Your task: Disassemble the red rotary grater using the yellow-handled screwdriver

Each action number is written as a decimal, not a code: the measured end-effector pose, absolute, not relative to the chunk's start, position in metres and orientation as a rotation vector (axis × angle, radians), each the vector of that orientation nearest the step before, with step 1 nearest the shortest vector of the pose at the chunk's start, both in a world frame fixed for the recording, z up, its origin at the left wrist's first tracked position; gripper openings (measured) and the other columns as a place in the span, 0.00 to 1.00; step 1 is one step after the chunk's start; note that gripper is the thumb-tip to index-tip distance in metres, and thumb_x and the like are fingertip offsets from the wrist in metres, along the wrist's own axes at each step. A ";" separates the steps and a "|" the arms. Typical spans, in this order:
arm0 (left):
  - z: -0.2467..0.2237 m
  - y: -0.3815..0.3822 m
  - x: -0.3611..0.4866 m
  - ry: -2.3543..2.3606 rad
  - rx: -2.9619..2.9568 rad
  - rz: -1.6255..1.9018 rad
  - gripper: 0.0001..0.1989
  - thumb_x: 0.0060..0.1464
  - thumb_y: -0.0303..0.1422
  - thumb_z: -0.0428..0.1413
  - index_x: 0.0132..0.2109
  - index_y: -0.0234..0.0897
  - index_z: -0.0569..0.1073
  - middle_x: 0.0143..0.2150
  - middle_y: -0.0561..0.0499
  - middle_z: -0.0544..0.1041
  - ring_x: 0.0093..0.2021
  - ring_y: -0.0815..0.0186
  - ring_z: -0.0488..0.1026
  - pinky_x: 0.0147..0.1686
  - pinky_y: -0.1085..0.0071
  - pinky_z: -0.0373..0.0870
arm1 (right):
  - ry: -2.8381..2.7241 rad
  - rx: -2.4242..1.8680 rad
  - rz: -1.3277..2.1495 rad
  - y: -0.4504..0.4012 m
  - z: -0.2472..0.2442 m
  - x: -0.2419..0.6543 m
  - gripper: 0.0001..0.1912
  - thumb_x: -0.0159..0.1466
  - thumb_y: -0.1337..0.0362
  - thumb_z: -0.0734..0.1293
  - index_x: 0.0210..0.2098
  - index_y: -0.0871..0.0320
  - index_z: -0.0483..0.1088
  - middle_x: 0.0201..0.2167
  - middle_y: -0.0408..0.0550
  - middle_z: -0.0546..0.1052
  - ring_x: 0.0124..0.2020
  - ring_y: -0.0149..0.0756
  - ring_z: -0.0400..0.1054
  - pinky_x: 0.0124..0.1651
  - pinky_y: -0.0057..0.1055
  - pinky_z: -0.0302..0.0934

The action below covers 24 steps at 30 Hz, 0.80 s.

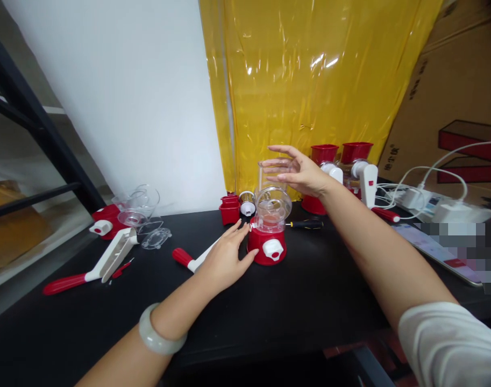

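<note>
In the head view a rotary grater stands upright on the black table, with a red base (269, 259), a white knob and a clear body (272, 215) with a chute. My left hand (223, 260) lies along the base's left side, fingers stretched, thumb at its front. My right hand (304, 174) is raised by the top of the clear chute (263, 174), fingers apart; whether they touch it I cannot tell. Just left of the body are a metal grating drum (247, 200) and a red food pusher (230, 210). A white crank with a red handle (182, 257) lies partly behind my left hand.
A black-handled screwdriver (307, 224) lies right of the base. Two more graters (357, 153) stand behind my right arm. A power strip (455, 209) with cables and a tablet (439, 252) are at right. Another grater lies in parts (106, 220) at left.
</note>
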<state>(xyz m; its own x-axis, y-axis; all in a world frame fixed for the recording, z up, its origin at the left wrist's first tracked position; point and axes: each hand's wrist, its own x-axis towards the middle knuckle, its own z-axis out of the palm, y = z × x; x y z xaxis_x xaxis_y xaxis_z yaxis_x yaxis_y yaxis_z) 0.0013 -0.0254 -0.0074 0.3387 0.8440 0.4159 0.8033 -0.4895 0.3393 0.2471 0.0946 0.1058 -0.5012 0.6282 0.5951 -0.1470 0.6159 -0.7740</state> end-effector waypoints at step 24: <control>0.017 0.023 0.013 1.170 2.316 0.638 0.67 0.29 0.46 0.75 0.73 0.32 0.54 0.71 0.29 0.60 0.70 0.40 0.60 0.69 0.47 0.56 | -2.410 -0.564 1.067 0.062 0.148 0.321 0.46 0.54 0.56 0.79 0.68 0.49 0.62 0.60 0.58 0.74 0.63 0.52 0.68 0.65 0.53 0.63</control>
